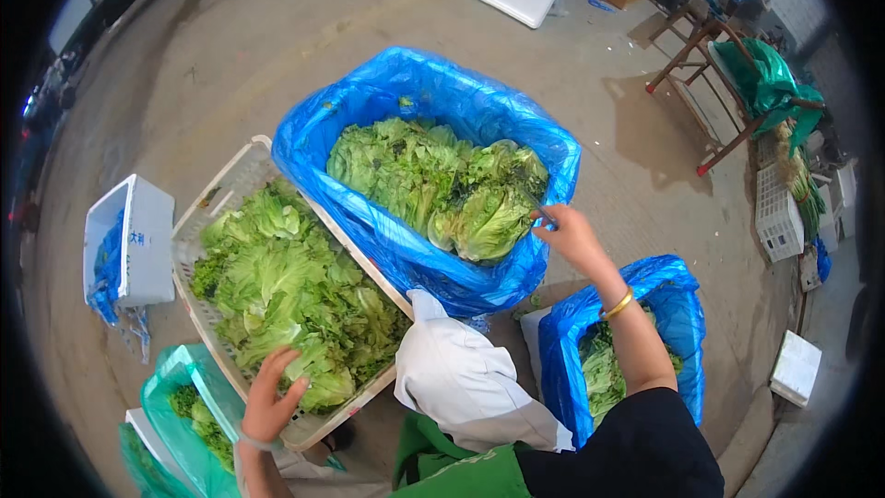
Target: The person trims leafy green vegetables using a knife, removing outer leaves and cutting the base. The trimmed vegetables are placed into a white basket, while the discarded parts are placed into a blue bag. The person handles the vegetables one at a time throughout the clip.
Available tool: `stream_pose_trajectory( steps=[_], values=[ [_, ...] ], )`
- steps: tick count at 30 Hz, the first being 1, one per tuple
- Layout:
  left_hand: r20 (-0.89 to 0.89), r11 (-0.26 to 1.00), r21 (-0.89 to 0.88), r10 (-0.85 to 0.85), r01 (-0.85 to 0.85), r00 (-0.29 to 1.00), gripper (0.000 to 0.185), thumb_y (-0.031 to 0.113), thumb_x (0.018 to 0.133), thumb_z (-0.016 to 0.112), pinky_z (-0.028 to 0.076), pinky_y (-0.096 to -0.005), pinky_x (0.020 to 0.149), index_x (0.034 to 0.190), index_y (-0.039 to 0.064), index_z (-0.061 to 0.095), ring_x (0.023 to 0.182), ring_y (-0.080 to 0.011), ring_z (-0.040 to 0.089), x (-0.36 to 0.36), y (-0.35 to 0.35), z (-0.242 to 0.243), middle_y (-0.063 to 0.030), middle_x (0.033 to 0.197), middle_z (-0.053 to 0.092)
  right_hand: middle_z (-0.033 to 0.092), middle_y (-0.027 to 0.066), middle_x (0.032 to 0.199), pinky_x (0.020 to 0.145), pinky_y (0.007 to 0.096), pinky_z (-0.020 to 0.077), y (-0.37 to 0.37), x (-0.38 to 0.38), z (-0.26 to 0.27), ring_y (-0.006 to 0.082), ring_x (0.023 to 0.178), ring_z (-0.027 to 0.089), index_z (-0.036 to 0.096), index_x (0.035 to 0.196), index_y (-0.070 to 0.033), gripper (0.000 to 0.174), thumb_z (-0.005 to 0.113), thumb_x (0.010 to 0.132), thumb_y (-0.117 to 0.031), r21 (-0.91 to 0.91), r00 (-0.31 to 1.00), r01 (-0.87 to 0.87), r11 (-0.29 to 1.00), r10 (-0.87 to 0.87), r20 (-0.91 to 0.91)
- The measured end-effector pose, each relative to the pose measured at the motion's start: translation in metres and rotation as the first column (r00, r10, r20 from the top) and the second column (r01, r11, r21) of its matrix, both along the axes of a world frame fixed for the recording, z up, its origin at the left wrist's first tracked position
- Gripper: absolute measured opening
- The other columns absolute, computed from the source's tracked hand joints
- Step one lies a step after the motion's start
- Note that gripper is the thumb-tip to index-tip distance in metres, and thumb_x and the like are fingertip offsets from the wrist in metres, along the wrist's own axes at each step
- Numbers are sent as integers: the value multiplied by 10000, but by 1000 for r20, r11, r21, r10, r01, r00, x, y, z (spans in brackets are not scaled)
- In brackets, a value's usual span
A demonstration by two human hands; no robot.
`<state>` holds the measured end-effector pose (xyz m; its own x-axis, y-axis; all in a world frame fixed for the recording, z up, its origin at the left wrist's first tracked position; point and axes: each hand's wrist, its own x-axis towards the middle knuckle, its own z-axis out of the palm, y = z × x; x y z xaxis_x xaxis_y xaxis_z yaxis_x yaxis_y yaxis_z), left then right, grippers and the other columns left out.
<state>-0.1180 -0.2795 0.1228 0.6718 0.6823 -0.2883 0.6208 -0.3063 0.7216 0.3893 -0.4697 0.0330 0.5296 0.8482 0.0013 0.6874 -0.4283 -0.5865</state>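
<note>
My right hand (575,242) is closed around a thin dark tool (546,217), probably a knife, at the right side of the blue plastic liner (408,69). Its tip points towards the leafy lettuce (487,221) inside that liner. A gold-coloured bangle circles my right wrist. My left hand (271,394) has its fingers apart over the near end of a white plastic crate (220,365). Loose lettuce (283,277) fills the crate. Whether the left fingertips touch the leaves, I cannot tell.
A smaller blue-lined container (674,353) of greens stands at right, and a green-lined one (162,387) at lower left. Left of the crate is a white foam box (148,242). A folding chair (719,131) and a white basket (780,218) stand far right.
</note>
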Motion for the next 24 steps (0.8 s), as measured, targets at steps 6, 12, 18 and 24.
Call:
stream_pose_trajectory(
  steps=[6, 12, 18, 24],
  values=[
    [-187, 984, 167, -26, 58, 982, 446, 156, 865, 696, 405, -422, 1046, 1265, 5, 569, 1236, -398, 515, -3, 25, -54, -237, 1327, 542, 508, 120, 1369, 784, 449, 543, 54, -47, -22, 357, 910, 664, 591, 1248, -109, 474, 704, 788, -89, -106, 963, -254, 961, 261, 66],
    [-233, 954, 277, -48, 114, 971, 468, 156, 834, 709, 380, -474, 1057, 1258, 14, 570, 1215, -415, 507, 13, 23, -46, -243, 1297, 547, 540, 201, 1291, 620, 458, 557, 77, -58, -47, 371, 758, 684, 580, 1038, -29, 296, 586, 750, 36, -329, 871, -332, 884, 421, 252],
    [-334, 907, 371, -69, 199, 940, 485, 158, 801, 725, 315, -533, 1095, 1239, 12, 575, 1221, -403, 489, 7, 21, -55, -227, 1269, 546, 542, 184, 1297, 589, 370, 577, 65, -70, -63, 286, 744, 701, 600, 1089, -43, 353, 663, 741, -43, -406, 765, -229, 885, 422, 487],
    [-318, 922, 326, -100, 208, 943, 484, 165, 807, 720, 315, -540, 1098, 1245, 18, 575, 1206, -411, 504, 12, 23, -53, -233, 1259, 561, 529, 187, 1320, 612, 360, 586, 64, -64, -82, 274, 775, 697, 587, 1133, -52, 391, 666, 750, -68, -421, 706, -232, 877, 449, 548]
  ],
)
